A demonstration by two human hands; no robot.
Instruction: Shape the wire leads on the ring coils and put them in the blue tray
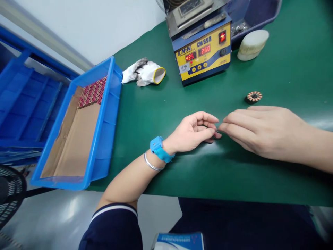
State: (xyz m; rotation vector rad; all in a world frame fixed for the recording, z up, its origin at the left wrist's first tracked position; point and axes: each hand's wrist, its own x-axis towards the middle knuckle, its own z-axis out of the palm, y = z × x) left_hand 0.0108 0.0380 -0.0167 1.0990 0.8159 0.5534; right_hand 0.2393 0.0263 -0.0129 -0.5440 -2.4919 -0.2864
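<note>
My left hand [199,130], with a blue wrist strap [160,149] behind it, is closed in a pinch over the green table. Opposite it, my right hand [260,130] has its fingers pressed together, and the fingertips of both hands almost meet. Something thin and small shows between them, with a bit of red near the left fingertips; it is too small to name. Just beyond my right hand, a small round copper-wound stator [254,97] lies on the green mat [208,173].
A yellow and blue CM 550 heating unit [204,52] with lit digits stands at the back, beside a whitish round block [253,45] and a dark bin [260,14]. White gloves [144,72] lie left of it. A blue crate [104,128] holds rows of red-and-copper parts [93,92].
</note>
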